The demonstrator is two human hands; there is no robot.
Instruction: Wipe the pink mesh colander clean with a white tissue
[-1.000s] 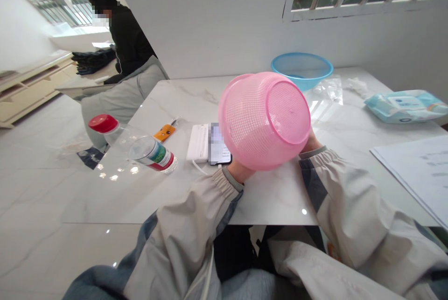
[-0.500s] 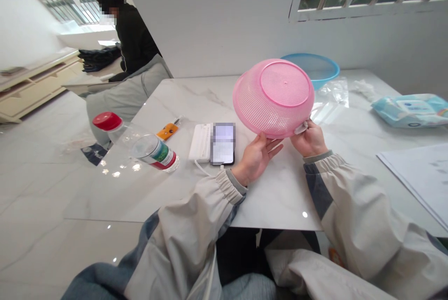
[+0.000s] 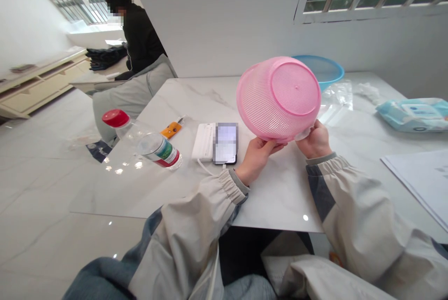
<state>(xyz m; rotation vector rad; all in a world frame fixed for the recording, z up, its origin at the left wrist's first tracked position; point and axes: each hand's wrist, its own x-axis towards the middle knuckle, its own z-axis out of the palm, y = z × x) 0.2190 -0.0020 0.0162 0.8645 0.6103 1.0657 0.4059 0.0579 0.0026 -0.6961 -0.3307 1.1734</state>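
Note:
A pink mesh basket [image 3: 261, 101] is held up tilted over the table, its round base turned up toward me. My left hand [image 3: 255, 157] grips its near rim, thumb outside and fingers under the edge. At the basket's lower right, my right hand [image 3: 315, 140] is closed on a crumpled white wipe [image 3: 304, 135] pressed against the rim. Part of the wipe and several fingertips are hidden behind the basket and hand. Behind it stands a blue mesh basket [image 3: 327, 69], partly covered by the pink one.
On the marble-look table [image 3: 276, 202] lie a phone [image 3: 226, 143], a white power bank [image 3: 203, 142], an orange item [image 3: 171, 129], a tilted clear bottle [image 3: 161, 150], plastic film [image 3: 339, 97], a wipes pack [image 3: 415, 114] and papers [image 3: 420, 183]. A person in black [image 3: 143, 38] sits far left.
The pink basket has tilted and turned slightly to the right. My left hand's fingers have closed around its rim. The view has shifted a little.

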